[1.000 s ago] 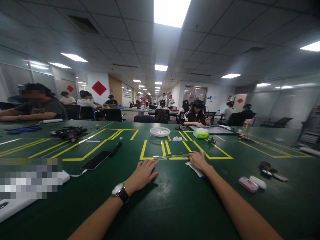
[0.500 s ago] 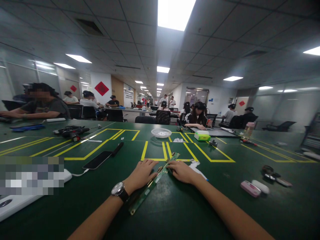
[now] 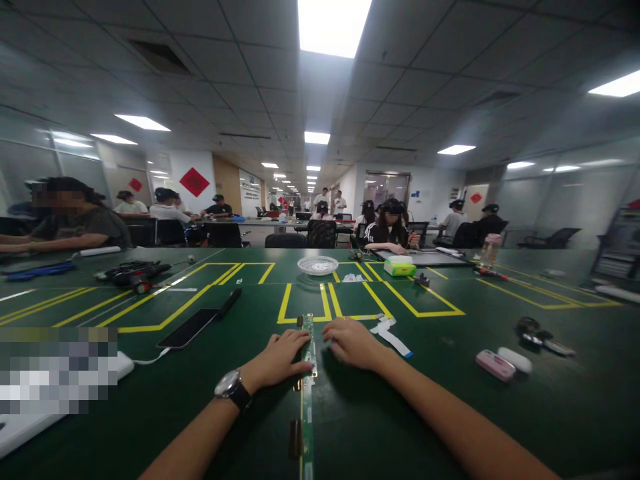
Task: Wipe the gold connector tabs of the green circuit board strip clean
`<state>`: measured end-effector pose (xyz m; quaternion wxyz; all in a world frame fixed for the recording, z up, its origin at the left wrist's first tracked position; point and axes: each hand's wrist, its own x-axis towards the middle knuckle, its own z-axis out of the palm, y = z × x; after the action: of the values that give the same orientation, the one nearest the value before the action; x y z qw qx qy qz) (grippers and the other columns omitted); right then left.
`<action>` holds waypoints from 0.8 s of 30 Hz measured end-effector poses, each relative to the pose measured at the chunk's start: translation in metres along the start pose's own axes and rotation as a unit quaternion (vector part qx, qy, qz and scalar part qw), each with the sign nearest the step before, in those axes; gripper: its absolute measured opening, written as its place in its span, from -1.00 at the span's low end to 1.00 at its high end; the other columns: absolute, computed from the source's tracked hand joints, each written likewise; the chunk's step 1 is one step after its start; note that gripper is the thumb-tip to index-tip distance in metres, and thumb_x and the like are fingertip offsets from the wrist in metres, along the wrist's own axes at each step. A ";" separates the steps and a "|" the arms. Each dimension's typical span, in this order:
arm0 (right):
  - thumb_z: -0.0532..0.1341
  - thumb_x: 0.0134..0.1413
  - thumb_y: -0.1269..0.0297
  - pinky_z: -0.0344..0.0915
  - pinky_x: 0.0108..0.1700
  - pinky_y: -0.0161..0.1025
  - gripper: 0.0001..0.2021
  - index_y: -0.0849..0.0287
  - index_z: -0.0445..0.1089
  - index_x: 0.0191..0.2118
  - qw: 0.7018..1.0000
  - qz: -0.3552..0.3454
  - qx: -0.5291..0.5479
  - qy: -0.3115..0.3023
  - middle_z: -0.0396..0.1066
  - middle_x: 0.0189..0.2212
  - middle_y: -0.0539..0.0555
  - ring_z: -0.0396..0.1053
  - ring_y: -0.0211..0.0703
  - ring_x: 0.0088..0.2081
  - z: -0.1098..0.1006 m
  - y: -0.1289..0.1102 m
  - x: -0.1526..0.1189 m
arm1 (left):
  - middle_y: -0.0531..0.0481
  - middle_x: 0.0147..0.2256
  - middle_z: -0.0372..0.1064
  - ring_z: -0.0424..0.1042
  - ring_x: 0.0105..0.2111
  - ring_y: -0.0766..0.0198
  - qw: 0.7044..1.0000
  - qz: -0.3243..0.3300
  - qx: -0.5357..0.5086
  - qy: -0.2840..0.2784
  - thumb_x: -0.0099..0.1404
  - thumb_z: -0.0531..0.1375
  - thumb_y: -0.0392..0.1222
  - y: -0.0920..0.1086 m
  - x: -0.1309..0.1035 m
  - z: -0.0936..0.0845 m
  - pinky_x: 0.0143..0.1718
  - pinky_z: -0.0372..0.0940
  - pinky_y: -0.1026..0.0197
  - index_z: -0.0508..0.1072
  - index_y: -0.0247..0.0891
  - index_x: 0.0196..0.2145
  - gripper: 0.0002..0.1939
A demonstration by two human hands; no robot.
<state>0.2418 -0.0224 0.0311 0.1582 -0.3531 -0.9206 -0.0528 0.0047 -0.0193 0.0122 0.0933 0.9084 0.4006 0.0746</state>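
A long, narrow green circuit board (image 3: pixel 308 427) lies on the green table, running straight away from me. Brownish-gold flat tabs stick out along its left edge. My left hand (image 3: pixel 280 360), with a watch (image 3: pixel 229 385) on the wrist, grips the board's upper part, thumb and fingers at its edge. To the right of the board, my right hand (image 3: pixel 353 343) hovers with loosely bent fingers, a small gap between them and the board. White flat strips (image 3: pixel 393 335) with a blue end lie beside my right hand.
A phone (image 3: pixel 189 328) with a white cable lies left. Beyond are a white basket (image 3: pixel 318 266), a green tissue pack (image 3: pixel 399 267) and black tools (image 3: pixel 137 272). Earbud cases (image 3: pixel 495 365) and a dark looped item (image 3: pixel 543 339) lie right. Yellow tape marks the table; people sit beyond.
The board has swung from a slant to pointing straight away from me, its near end now closer. My right hand has come off it; my left still holds it. The view has shifted slightly.
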 end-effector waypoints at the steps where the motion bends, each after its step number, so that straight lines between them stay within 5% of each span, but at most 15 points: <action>1: 0.07 0.12 0.42 0.15 0.01 -0.16 -0.77 0.21 0.44 -0.18 0.996 0.080 -0.037 0.004 0.44 -0.15 0.16 0.32 -0.09 -0.06 -0.003 0.011 -0.002 | -0.08 0.26 -0.01 -0.03 0.22 -0.01 1.000 -0.003 0.002 0.003 0.32 0.04 0.18 0.000 0.000 -0.001 0.09 -0.01 -0.04 0.08 -0.07 0.24 -0.39; 4: 0.05 0.17 0.34 0.17 -0.05 -0.10 -0.77 0.24 0.44 -0.23 0.936 0.324 -0.134 -0.019 0.42 -0.18 0.24 0.34 0.01 -0.09 -0.012 0.046 -0.014 | -0.09 0.25 0.00 -0.02 0.21 -0.01 1.000 -0.014 0.010 0.012 0.32 0.03 0.20 -0.004 -0.001 -0.002 0.09 0.00 -0.06 0.11 -0.10 0.24 -0.38; 8: 0.11 0.08 0.41 0.21 -0.15 -0.05 -0.81 0.33 0.45 -0.28 0.898 0.410 -0.151 -0.055 0.43 -0.30 0.30 0.40 0.08 -0.22 -0.016 0.073 -0.029 | -0.12 0.26 -0.03 -0.03 0.22 -0.02 0.999 -0.033 0.017 0.011 0.31 0.01 0.23 -0.008 -0.001 0.000 0.10 -0.01 -0.09 0.12 -0.13 0.24 -0.36; 13: 0.08 0.12 0.39 0.22 -0.15 -0.16 -0.79 0.25 0.46 -0.24 0.931 0.336 -0.123 -0.068 0.42 -0.23 0.25 0.38 0.00 -0.17 0.000 0.050 -0.018 | -0.11 0.28 -0.08 -0.07 0.24 -0.02 0.999 -0.032 0.016 -0.005 0.32 -0.03 0.26 -0.009 -0.001 0.000 0.10 -0.02 -0.12 0.06 -0.11 0.26 -0.34; 18: 0.09 0.12 0.40 0.17 -0.08 -0.28 -0.78 0.18 0.44 -0.16 0.989 0.141 -0.029 -0.030 0.42 -0.23 0.12 0.33 -0.14 -0.15 0.017 0.011 -0.003 | -0.09 0.29 -0.08 -0.08 0.24 -0.02 0.999 -0.032 0.013 -0.015 0.30 -0.01 0.26 -0.009 -0.002 -0.004 0.12 -0.04 -0.12 0.01 -0.08 0.28 -0.30; 24: 0.11 0.10 0.44 0.19 -0.10 -0.28 -0.80 0.21 0.44 -0.19 0.997 0.039 0.061 0.010 0.40 -0.25 0.12 0.31 -0.17 -0.18 0.025 0.000 -0.002 | -0.09 0.28 -0.06 -0.07 0.24 -0.02 0.999 -0.027 0.005 -0.031 0.28 0.00 0.29 -0.009 -0.004 -0.008 0.13 -0.05 -0.13 0.05 -0.09 0.26 -0.29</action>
<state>0.2370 -0.0185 0.0071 0.1903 -0.3779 -0.9060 0.0062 -0.0065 -0.0157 0.0181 0.1027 0.8996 0.4223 0.0422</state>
